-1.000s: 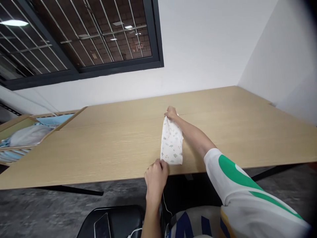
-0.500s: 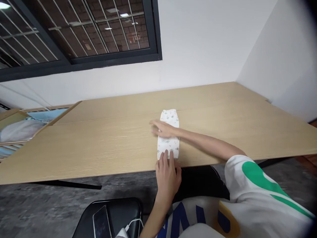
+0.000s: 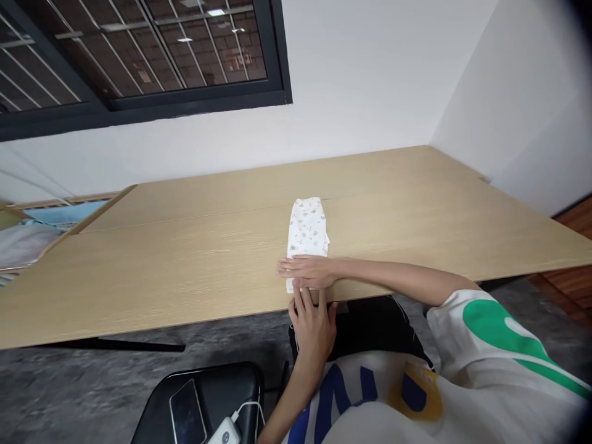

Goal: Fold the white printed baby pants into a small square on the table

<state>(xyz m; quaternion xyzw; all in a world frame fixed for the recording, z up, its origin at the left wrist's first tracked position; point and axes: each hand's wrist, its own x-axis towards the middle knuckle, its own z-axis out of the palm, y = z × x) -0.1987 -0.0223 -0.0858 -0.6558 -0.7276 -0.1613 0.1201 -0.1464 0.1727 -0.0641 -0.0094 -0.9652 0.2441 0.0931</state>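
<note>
R hand (image 3: 308,269) flat atop wht cloth (image 3: 308,227), L hand (image 3: 313,325) spread at near end, neither gripping; long axis twd wall (image 3: 356,86).

This looks like a room in a home: a slatted wooden crib (image 3: 16,269) with soft bedding (image 3: 28,244), a barred window (image 3: 148,61), white walls (image 3: 361,74).

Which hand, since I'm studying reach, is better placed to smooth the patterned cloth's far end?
Probably the right hand: it lies flat across the patterned cloth, nearer its far end. The left hand is farther back, at the cloth's near end.
</note>
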